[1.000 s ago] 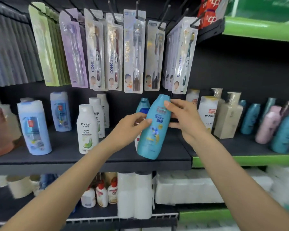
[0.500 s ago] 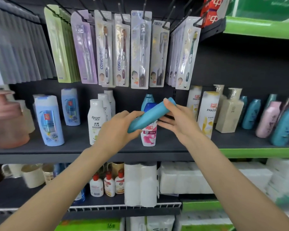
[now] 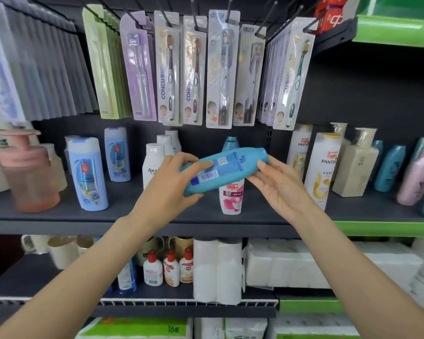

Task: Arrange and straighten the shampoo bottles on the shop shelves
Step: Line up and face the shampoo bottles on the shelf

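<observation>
Our left hand (image 3: 168, 189) grips the teal bottle (image 3: 224, 168) (barcode side up), tilted nearly flat. Our right hand (image 3: 283, 187) touches its cap end with straight fingers, above the pink bottle (image 3: 231, 199) on the shelf (image 3: 132, 216).

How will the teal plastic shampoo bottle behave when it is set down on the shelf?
The teal plastic shampoo bottle looks stiff, keeping its shape in the left hand. Its smooth, glossy surface may be slippery. Tall and slim, it probably tips easily once upright on the dark shelf.
</observation>
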Action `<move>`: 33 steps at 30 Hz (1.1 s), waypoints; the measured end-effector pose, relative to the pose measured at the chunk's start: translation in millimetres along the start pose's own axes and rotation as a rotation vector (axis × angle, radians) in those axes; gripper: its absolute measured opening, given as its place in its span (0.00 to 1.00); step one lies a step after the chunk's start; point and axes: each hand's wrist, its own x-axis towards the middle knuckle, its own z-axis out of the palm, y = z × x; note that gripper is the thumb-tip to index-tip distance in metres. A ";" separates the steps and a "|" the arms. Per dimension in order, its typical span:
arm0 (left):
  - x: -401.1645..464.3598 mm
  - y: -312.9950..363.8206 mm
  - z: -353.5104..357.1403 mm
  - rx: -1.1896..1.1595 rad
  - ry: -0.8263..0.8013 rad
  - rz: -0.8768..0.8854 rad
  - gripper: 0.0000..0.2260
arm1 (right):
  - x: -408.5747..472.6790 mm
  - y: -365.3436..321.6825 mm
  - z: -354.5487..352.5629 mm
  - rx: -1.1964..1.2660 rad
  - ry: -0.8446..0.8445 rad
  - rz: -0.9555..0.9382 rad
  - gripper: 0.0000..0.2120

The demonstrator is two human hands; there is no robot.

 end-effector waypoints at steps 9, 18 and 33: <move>1.5 -9.5 11.4 -0.129 0.003 -0.057 0.28 | 10.1 3.2 -2.5 -0.085 0.079 -0.002 0.11; 21.6 3.9 16.6 -0.676 -0.158 -0.259 0.22 | 33.9 -10.4 3.6 -0.170 0.101 -0.103 0.17; 84.7 -0.3 35.6 -0.890 -0.146 -0.459 0.06 | 57.8 -31.3 -34.2 -0.390 0.251 -0.153 0.17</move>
